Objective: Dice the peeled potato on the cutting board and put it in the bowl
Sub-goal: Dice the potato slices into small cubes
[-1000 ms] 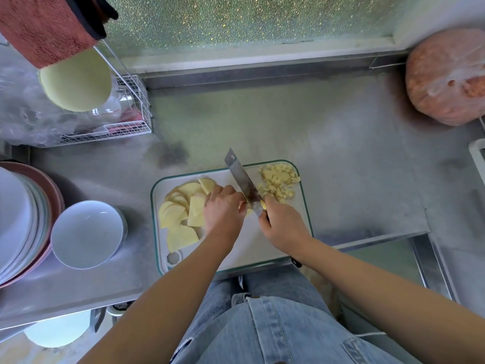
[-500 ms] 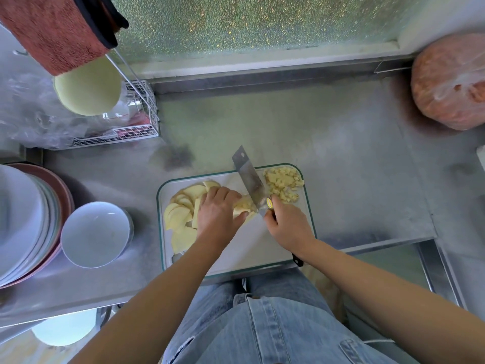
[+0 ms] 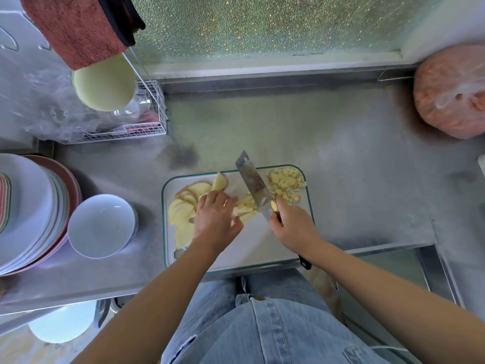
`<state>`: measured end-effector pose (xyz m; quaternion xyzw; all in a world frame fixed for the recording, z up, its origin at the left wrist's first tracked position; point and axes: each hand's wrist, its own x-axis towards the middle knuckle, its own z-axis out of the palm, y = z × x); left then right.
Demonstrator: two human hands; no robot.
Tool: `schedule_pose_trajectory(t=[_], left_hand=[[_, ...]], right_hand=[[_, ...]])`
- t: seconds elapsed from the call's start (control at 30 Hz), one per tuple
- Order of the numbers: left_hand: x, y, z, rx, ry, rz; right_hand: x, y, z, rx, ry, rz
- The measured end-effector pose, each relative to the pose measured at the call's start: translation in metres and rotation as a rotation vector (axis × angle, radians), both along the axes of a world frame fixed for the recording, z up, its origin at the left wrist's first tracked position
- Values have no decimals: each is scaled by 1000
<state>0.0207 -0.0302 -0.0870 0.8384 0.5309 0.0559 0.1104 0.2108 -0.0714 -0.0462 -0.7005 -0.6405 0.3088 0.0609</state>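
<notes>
- right hand (image 3: 294,227) is gripping the cleaver (image 3: 253,185) handle, fingers wrapped round it, near the front of the cutting board (image 3: 249,250)
- left hand (image 3: 216,219) is curling its fingers down over the potato strips (image 3: 245,209), right beside the blade
- potato slices (image 3: 183,214) are lying fanned out on the board's left side
- diced pile (image 3: 286,183) is sitting in the far right corner
- white bowl (image 3: 101,225) is sitting on the counter, left of the board
- wire rack (image 3: 154,114) is standing way back left

Open counter (image 3: 315,132) is found far and right of the cutting board (image 3: 252,248); leftward passage is blocked by a bowl (image 3: 101,224) and stacked plates (image 3: 29,206)
</notes>
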Motion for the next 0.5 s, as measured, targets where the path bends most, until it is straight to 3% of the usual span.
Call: schedule_pose_trajectory(t=[0.13, 0.27, 0.5], left_hand=[[-4, 5, 2, -82, -5, -1], [-6, 9, -1, -35, 37, -20], [1, 17, 2, -29, -117, 28]], right_hand=[[2, 1, 0, 3, 2, -21], [3, 1, 0, 1, 5, -27], [2, 1, 0, -20, 9, -34]])
